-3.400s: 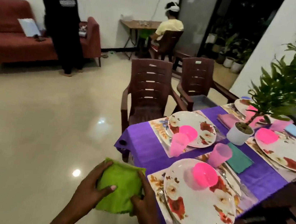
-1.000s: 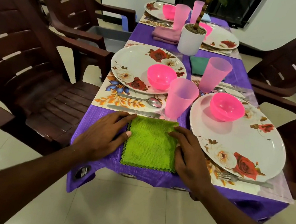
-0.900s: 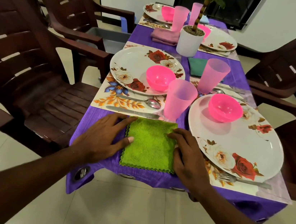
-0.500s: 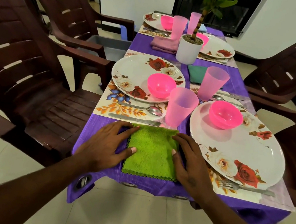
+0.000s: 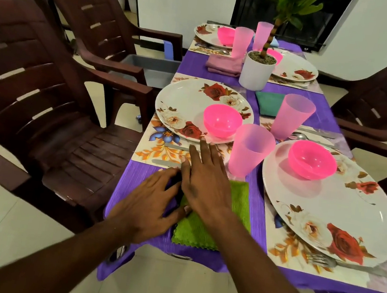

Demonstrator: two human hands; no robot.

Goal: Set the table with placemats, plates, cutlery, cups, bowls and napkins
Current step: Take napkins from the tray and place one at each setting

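A folded green napkin (image 5: 203, 232) lies flat on the purple tablecloth (image 5: 134, 178) at the near end, between two floral placemats. My right hand (image 5: 205, 182) lies across the napkin's upper part. Its straight fingers reach onto the left placemat (image 5: 152, 148), over the knife (image 5: 164, 163) and spoon handle (image 5: 175, 146). My left hand (image 5: 150, 204) rests flat on the cloth, its thumb at the napkin's left edge. The left plate (image 5: 186, 101) holds a pink bowl (image 5: 222, 120); a pink cup (image 5: 251, 151) stands just beyond the napkin. The right plate (image 5: 326, 213) holds another pink bowl (image 5: 312, 159).
A fork (image 5: 344, 264) lies beside the right plate. Further back are a second pink cup (image 5: 292, 117), a teal napkin (image 5: 267, 102), a white potted plant (image 5: 256, 73), a mauve napkin (image 5: 223, 64) and two more place settings. Brown chairs (image 5: 51, 113) flank the table; a grey bin (image 5: 151, 69) sits on the far-left chair.
I carried the green napkin to the table and laid it flat. Since half a second ago my right hand has crossed from its right edge to the left placemat's cutlery.
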